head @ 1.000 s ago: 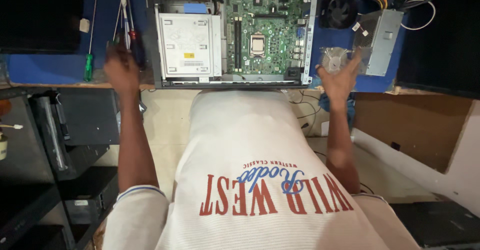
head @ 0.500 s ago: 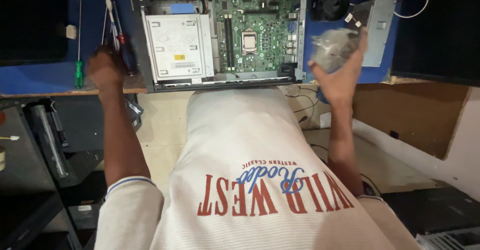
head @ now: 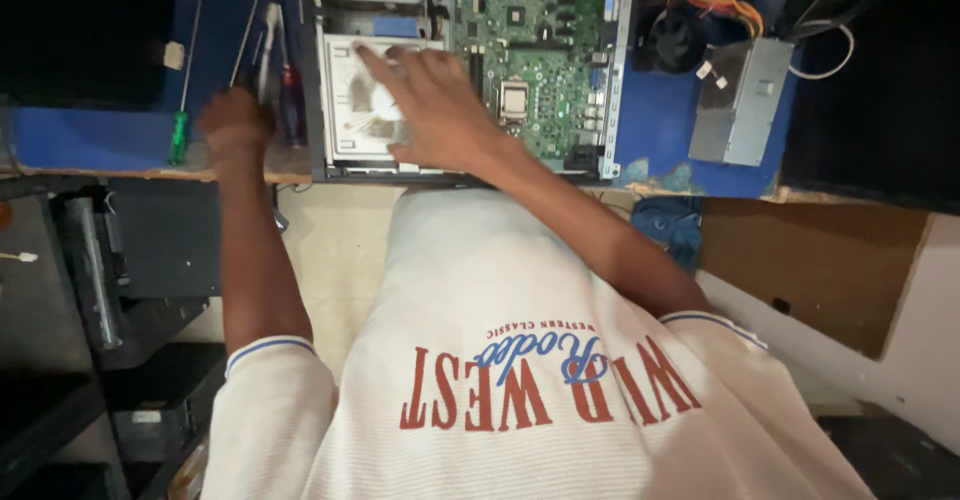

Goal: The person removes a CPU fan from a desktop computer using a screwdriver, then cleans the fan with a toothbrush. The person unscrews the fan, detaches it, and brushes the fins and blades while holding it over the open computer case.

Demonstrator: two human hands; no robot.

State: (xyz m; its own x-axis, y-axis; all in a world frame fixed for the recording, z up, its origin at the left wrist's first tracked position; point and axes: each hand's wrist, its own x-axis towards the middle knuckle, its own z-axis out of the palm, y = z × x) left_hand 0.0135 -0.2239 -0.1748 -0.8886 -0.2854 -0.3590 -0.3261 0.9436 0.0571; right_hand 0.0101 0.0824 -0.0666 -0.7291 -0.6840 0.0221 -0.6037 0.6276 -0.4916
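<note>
The right hand (head: 435, 105) has left the table's right side, where half a second ago it held a small grey finned part, and now lies open, fingers spread, on the white-labelled silver drive box (head: 352, 110) inside the open desktop computer case (head: 615, 70); that grey part is no longer in view; the left hand (head: 235, 125) remains at the red-handled screwdrivers (head: 285, 85) on the blue table top (head: 90, 135), fingers curled, grip uncertain; attention has moved to the drive bay.

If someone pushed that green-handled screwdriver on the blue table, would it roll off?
Probably it would roll a bit. The green-handled screwdriver looks round and thin, lying flat on the blue table near its front edge. It looks stiff and light, with a long metal shaft. The left hand rests beside it and might stop it.
</note>
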